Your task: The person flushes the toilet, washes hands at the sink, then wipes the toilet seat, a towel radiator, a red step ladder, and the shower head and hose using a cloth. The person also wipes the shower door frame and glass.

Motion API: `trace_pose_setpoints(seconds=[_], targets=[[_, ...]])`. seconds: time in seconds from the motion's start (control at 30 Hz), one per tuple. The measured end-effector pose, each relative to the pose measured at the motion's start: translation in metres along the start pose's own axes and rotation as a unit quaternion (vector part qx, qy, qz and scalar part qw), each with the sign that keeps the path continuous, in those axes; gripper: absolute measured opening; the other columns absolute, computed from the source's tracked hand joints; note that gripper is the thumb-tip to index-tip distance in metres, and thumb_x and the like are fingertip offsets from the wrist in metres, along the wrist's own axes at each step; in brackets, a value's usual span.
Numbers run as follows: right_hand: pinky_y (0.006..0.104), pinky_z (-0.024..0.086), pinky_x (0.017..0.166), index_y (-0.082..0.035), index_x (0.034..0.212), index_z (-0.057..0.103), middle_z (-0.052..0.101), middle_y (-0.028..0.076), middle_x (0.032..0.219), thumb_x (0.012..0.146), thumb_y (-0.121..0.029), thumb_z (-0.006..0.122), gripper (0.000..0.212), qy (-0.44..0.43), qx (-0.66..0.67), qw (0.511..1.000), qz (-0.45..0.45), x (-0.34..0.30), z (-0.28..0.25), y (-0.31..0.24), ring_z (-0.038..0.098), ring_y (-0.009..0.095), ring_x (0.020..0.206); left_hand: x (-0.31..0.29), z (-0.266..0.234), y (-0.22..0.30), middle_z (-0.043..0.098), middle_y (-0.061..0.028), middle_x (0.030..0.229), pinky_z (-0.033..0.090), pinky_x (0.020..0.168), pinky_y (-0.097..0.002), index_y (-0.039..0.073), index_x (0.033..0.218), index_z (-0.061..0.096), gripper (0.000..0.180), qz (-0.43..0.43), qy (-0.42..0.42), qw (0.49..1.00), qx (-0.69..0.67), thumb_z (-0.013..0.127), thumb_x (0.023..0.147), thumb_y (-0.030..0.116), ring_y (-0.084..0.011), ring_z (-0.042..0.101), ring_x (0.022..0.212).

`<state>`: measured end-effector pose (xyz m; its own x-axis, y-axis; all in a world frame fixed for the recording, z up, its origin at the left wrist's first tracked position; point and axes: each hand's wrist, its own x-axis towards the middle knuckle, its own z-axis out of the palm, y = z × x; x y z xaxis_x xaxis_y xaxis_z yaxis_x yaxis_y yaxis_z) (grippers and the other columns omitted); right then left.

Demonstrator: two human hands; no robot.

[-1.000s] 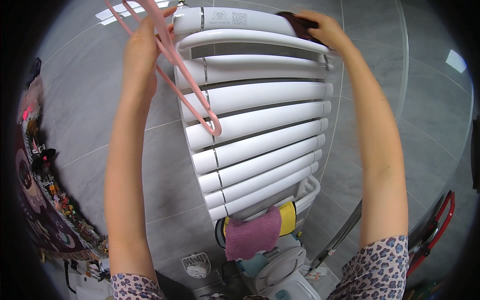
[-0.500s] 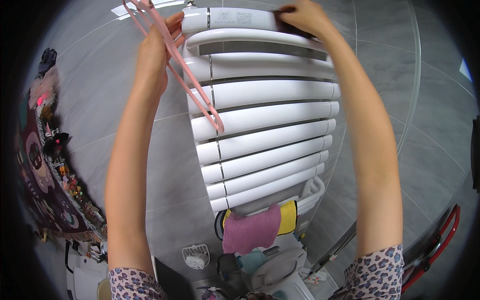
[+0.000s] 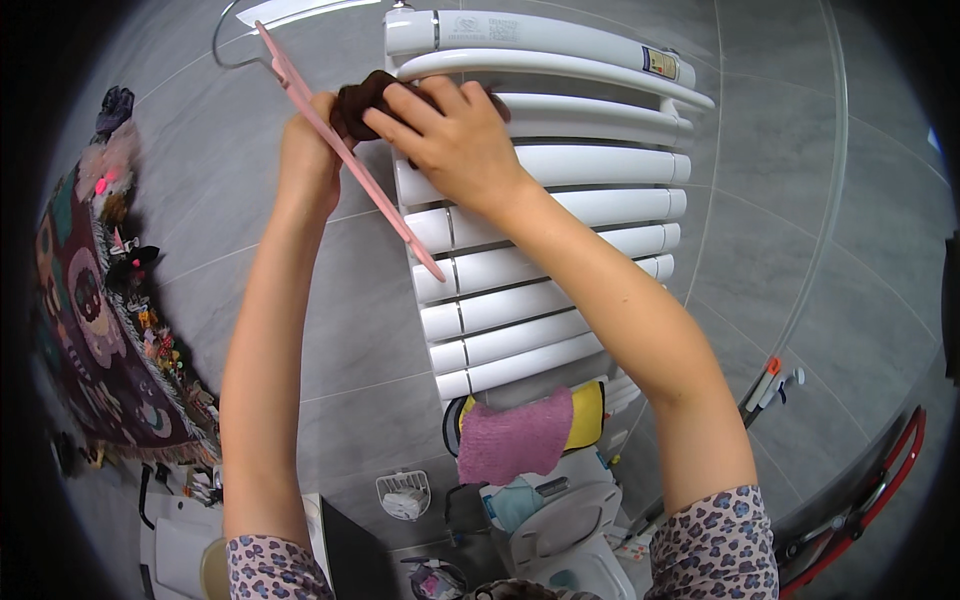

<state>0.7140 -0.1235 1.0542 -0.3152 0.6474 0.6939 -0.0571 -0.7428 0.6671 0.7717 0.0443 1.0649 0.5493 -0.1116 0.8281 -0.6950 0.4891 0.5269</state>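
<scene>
A pink clothes hanger with a metal hook slants down across the left end of a white towel radiator. My left hand grips it near its upper part, the fingers partly hidden behind it. A bunched dark brown cloth lies between my two hands, in front of the radiator's upper left bars. My right hand presses bent fingers over this cloth and holds it beside the hanger. Part of the cloth also shows past the right hand's knuckles.
Below the radiator hang a purple towel and a yellow cloth, above a toilet. A white wire basket sits on the grey wall. Patterned fabric hangs at far left; a red-framed object stands at right.
My right hand has come left and down from the radiator's top bar, bringing the brown cloth to my left hand. The hanger has turned, its hook now showing at upper left.
</scene>
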Motion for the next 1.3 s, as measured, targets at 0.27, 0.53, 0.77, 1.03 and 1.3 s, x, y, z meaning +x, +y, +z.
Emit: trace_pose_setpoints(seconds=[0.27,0.53,0.77,1.03,1.3], targets=[[0.0443,0.042,0.071,-0.021,0.114,0.059,0.058,-0.001,0.103,0.076,-0.011,0.056,0.04,-0.223,-0.123,0.958,0.13,-0.035,-0.033,0.036,0.053,0.02,0.096,-0.044,0.031,-0.004,0.054,-0.0174,0.121,0.046,0.094,-0.0344,-0.008,0.122,0.048,0.05,0.004,0.03,0.998,0.052,0.043,0.095,0.033,-0.0231,0.053,0.112],[0.0405,0.047,0.087,-0.018,0.102,0.066,0.063,0.004,0.105,0.068,-0.001,0.052,0.041,-0.182,0.055,0.93,0.315,-0.056,-0.037,0.076,0.058,0.03,0.097,-0.054,0.024,-0.005,0.05,-0.0193,0.127,0.044,0.097,-0.0323,-0.009,0.127,0.043,0.057,0.013,-0.022,0.998,0.061,0.04,0.096,0.038,-0.0242,0.051,0.117],[0.0432,0.039,0.085,-0.018,0.092,0.067,0.058,0.005,0.103,0.064,-0.007,0.062,0.031,0.01,0.125,0.959,0.255,-0.002,0.007,-0.023,0.049,0.031,0.102,-0.048,0.021,-0.003,0.055,-0.019,0.121,0.045,0.094,-0.0321,-0.007,0.127,0.045,0.054,0.001,-0.003,0.993,0.119,0.039,0.096,0.037,-0.0225,0.056,0.108],[0.0403,0.045,0.085,-0.018,0.099,0.067,0.062,0.006,0.106,0.072,-0.013,0.055,0.03,-0.062,0.013,0.97,0.236,-0.051,-0.016,0.05,0.056,0.029,0.101,-0.041,0.024,-0.009,0.058,-0.0201,0.116,0.046,0.09,-0.0316,-0.004,0.126,0.049,0.054,0.065,0.01,0.982,0.178,0.041,0.096,0.041,-0.022,0.06,0.1],[0.0461,0.043,0.086,-0.025,0.114,0.059,0.052,0.002,0.125,0.072,-0.011,0.061,0.044,-0.176,-0.204,0.922,0.277,-0.156,-0.074,0.16,0.048,0.03,0.109,-0.045,0.032,-0.007,0.055,-0.0213,0.12,0.047,0.092,-0.0333,-0.007,0.124,0.047,0.057,0.06,0.006,0.983,0.174,0.044,0.095,0.042,-0.0243,0.058,0.104]])
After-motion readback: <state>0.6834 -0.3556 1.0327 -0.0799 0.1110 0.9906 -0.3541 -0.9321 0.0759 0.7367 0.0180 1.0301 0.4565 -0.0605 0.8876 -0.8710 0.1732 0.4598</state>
